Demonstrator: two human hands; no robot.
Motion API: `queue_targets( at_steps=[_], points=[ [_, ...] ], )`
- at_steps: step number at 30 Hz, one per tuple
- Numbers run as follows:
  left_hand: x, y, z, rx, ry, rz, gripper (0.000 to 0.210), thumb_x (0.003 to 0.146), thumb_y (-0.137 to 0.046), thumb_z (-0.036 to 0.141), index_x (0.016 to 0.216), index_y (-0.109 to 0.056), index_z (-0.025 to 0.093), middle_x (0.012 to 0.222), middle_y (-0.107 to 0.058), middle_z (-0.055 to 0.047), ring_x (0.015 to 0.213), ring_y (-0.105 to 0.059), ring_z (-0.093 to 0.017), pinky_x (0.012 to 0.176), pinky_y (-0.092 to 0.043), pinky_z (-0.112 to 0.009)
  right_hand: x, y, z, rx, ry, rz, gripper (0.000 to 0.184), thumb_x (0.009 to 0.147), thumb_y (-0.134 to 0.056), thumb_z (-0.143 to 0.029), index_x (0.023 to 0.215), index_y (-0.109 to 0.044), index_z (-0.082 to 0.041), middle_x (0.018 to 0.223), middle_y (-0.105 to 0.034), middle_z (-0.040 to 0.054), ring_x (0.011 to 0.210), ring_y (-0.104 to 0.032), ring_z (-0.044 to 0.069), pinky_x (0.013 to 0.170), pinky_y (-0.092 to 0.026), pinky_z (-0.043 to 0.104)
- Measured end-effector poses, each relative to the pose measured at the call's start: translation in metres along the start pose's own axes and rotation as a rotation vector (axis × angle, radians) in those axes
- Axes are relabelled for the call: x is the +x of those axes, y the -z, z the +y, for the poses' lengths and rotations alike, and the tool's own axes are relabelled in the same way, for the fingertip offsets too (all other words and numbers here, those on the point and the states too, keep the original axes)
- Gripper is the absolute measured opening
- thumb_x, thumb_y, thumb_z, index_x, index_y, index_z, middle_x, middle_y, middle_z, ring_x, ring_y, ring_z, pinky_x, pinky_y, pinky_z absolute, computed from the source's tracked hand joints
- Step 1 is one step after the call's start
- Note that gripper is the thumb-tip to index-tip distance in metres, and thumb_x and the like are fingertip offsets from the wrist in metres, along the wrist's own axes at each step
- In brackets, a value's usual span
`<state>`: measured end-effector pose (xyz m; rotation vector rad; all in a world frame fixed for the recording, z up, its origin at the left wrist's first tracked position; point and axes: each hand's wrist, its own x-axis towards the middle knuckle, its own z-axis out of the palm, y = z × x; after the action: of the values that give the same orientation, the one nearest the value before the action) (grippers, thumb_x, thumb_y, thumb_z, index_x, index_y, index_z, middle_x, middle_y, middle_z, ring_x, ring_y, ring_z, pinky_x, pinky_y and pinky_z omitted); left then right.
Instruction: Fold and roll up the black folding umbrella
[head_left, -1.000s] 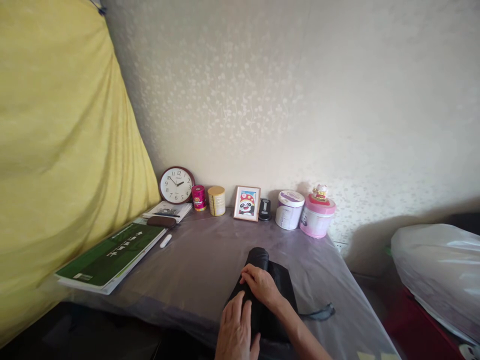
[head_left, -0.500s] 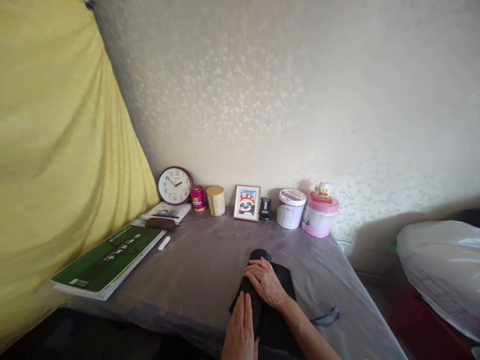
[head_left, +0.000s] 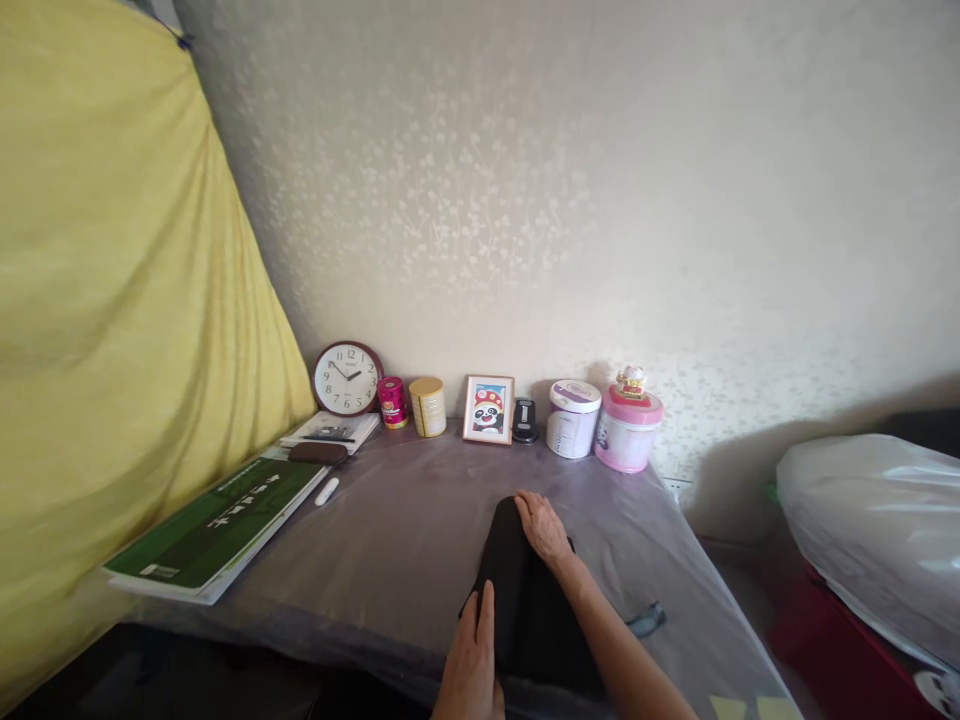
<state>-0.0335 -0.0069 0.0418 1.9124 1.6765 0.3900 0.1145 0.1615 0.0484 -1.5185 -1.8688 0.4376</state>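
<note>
A folded piece of black fabric (head_left: 517, 600) lies near the front of the table, wide at the near end and narrower at the far end. My left hand (head_left: 471, 655) rests along its near left edge, fingers stretched out and touching it. Over the far right part lies my right hand (head_left: 544, 528), its fingers extended and slightly bent at the fabric's far end. The palms and part of the thumbs are hidden. To the right of my forearm is a small crumpled blue-grey strip (head_left: 646, 620).
A green-covered book (head_left: 225, 525), brown case (head_left: 319, 453) and white oblong item (head_left: 327, 491) lie left. Along the wall stand a clock (head_left: 348, 378), tins (head_left: 428, 408), a panda picture (head_left: 489, 410) and round tubs (head_left: 574, 420). A yellow curtain (head_left: 127, 300) hangs left; a plastic-covered bundle (head_left: 877, 520) sits right.
The rounded roll at the fabric's far end now looks flatter and wider. My right hand has shifted towards the far right edge; my left hand has stayed close to the left edge.
</note>
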Motion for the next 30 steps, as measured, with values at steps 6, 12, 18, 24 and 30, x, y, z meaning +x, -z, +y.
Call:
queue_targets(
  at_steps=[6,12,18,24,30],
  points=[
    [-0.010,0.002,0.009,-0.017,-0.006,0.076,0.090,0.061,-0.039,-0.004,0.141,-0.001,0.012,0.147,-0.020,-0.013,0.135,-0.021,-0.018,0.108,-0.021,-0.027,-0.045,0.053,0.040,0.000,-0.281,0.105,0.032,0.085,-0.036,-0.031,0.099,-0.061,-0.016,0.099,-0.066,0.0125,0.095,-0.061,0.023,0.087,-0.043,0.035],
    [-0.010,-0.002,0.009,-0.026,-0.011,0.116,0.090,0.061,-0.038,-0.005,0.141,0.000,0.014,0.147,-0.021,-0.012,0.134,-0.023,-0.017,0.108,-0.021,-0.025,-0.086,0.061,0.043,0.173,-0.463,-0.007,0.029,0.083,-0.037,-0.039,0.085,-0.060,-0.021,0.063,-0.065,0.0018,0.052,-0.062,0.016,0.044,-0.046,0.024],
    [-0.010,-0.002,0.008,-0.043,-0.017,0.124,0.089,0.063,-0.038,-0.005,0.141,0.000,0.015,0.147,-0.021,-0.013,0.134,-0.024,-0.017,0.107,-0.024,-0.027,-0.094,0.048,0.027,0.189,-0.406,-0.015,0.036,0.080,-0.043,-0.046,0.096,-0.059,-0.017,0.072,-0.065,0.0057,0.057,-0.062,0.019,0.039,-0.043,0.024],
    [-0.011,0.001,0.010,-0.071,0.010,0.092,0.091,0.063,-0.039,-0.005,0.141,0.000,0.018,0.148,-0.018,-0.013,0.135,-0.021,-0.019,0.107,-0.024,-0.029,-0.083,0.045,0.023,0.170,-0.416,0.023,0.029,0.075,-0.050,-0.037,0.092,-0.061,-0.016,0.078,-0.067,0.0080,0.069,-0.063,0.022,0.050,-0.046,0.027],
    [-0.011,0.001,0.010,-0.030,0.003,0.085,0.089,0.062,-0.040,-0.005,0.141,-0.001,0.013,0.148,-0.018,-0.014,0.135,-0.020,-0.019,0.108,-0.021,-0.028,-0.065,0.040,0.002,0.348,-0.219,0.016,0.029,0.074,-0.045,-0.046,0.070,-0.057,-0.020,0.059,-0.058,-0.0001,0.058,-0.055,0.017,0.051,-0.040,0.025]
  ],
)
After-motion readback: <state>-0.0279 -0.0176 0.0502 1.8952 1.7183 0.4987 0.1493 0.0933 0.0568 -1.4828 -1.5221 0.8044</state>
